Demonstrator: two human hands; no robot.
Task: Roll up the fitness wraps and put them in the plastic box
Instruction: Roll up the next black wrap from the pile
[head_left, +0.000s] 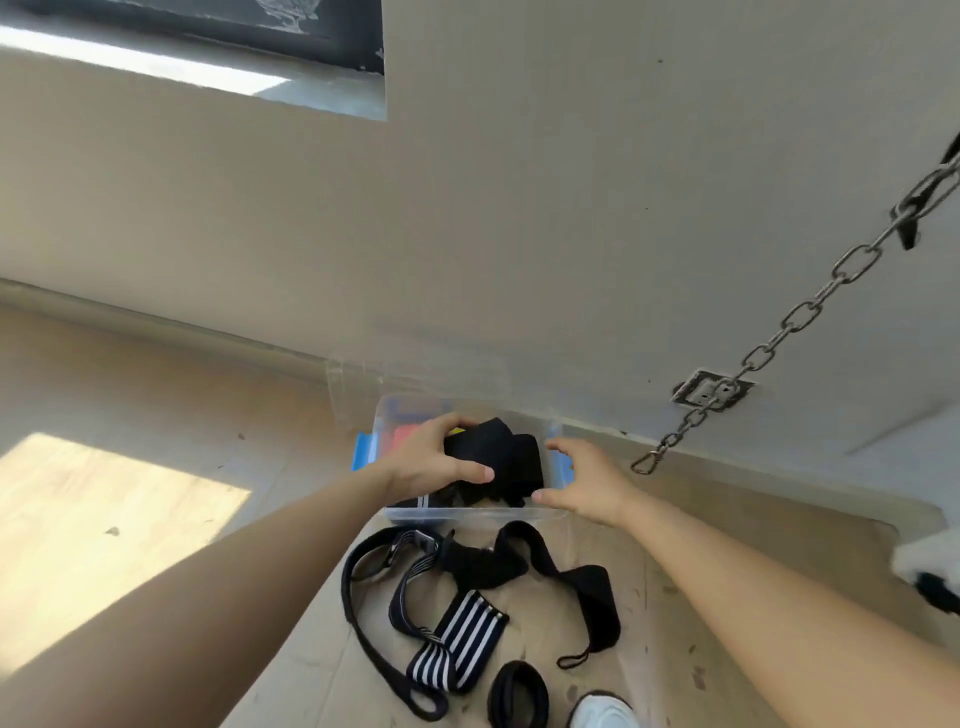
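Under the curled fingers of the left hand (431, 457), a rolled black fitness wrap (501, 441) sits inside the clear plastic box (467, 516). The thumb presses its near side and the fingers clasp its far side. Beyond those fingertips, at the box's far left corner, something coral-red (402, 436) shows through the plastic.

Just right of the roll, the right hand (582, 483) is spread at the box's right end, its fingers loosely bent and grasping nothing. Whether its fingertips touch the box wall is hard to tell through the glare.

Nearer the person than both thumbs, unrolled wraps lie tangled on the wooden floor (156, 519). A black-and-white striped wrap (462, 639) lies beneath the left wrist's side, a plain black wrap (592, 597) with a thumb loop lies below the right hand, and a long black strap (363, 634) loops around the left of them. A black ring-shaped band (517, 691) and a white shoe (602, 712) lie closest to the camera. Right of the right hand's fingers, a metal chain (800, 317) hangs slanting before the wall.
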